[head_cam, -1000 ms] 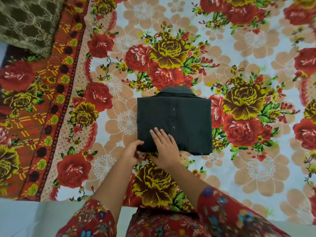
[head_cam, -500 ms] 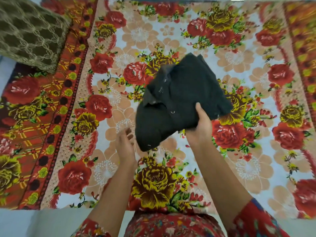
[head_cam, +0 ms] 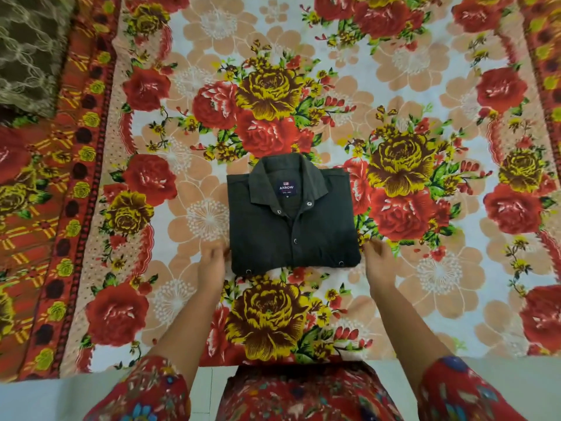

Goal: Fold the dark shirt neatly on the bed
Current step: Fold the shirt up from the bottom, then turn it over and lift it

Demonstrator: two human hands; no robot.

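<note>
1. Where it lies flat on the floral bed [head_cam: 425, 284], the dark shirt [head_cam: 273, 238] is a neat rectangle, front up, with its neck label [head_cam: 286, 188] showing.
2. Left hand [head_cam: 212, 264] is loosely open, fingertips at the shirt's lower-left edge.
3. Right hand [head_cam: 378, 262] is relaxed and empty beside the lower-right corner.

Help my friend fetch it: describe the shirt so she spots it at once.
A sheet of red and yellow roses fills the view. Near its front middle, between left hand and right hand, lies the folded shirt. It alone is plain dark, with a blue collar label.
</note>
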